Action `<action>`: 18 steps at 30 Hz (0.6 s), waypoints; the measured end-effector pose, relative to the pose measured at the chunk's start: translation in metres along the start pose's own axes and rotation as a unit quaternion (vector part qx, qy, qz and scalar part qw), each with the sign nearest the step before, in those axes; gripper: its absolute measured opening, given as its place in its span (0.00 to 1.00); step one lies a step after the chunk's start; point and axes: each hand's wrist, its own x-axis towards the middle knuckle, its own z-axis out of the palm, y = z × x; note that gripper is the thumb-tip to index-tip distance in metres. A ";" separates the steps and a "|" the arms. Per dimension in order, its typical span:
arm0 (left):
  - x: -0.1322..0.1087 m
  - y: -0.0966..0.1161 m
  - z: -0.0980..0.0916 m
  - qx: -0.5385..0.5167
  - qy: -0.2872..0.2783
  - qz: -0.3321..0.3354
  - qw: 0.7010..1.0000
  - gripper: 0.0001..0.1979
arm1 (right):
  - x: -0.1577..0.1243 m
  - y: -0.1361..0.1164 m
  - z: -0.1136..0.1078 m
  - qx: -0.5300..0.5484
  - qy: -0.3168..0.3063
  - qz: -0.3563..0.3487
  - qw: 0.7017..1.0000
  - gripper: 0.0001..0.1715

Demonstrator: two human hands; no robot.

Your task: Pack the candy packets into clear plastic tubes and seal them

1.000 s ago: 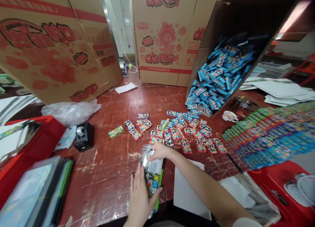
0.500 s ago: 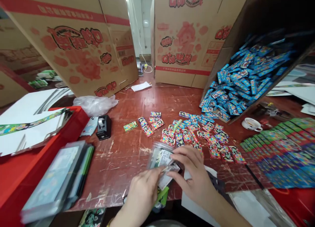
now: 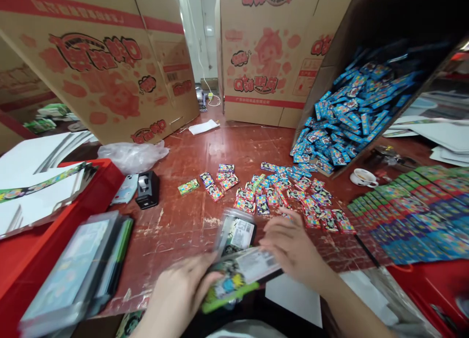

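A flat clear-wrapped package (image 3: 245,269) with a white label, cartoon print and a green edge is held slantwise above the table's front edge. My left hand (image 3: 183,284) is closed on its left end, the thumb lying over the print. At the other end is my right hand (image 3: 289,247), its curled fingers gripping the package near the label; motion blurs them a little. Just behind lies a second flat package (image 3: 240,233) with a barcode label, in a clear sleeve on the table and partly covered by the held one.
Small candy packets (image 3: 262,203) lie scattered beyond my hands. An open carton (image 3: 335,59) spills blue packets at the right, near a white cup (image 3: 362,178). At left stand a black tape dispenser (image 3: 147,189), stacked sleeved packages (image 3: 78,269) and a red tray (image 3: 40,247).
My hands have moved apart from close together. The held package has swung into a slanting, crosswise position, and more of the package behind it shows. The view has shifted slightly right.
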 end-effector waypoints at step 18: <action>0.070 0.022 0.049 -0.555 0.054 -0.305 0.772 0.14 | 0.003 0.012 0.042 0.400 0.093 0.381 0.828 0.20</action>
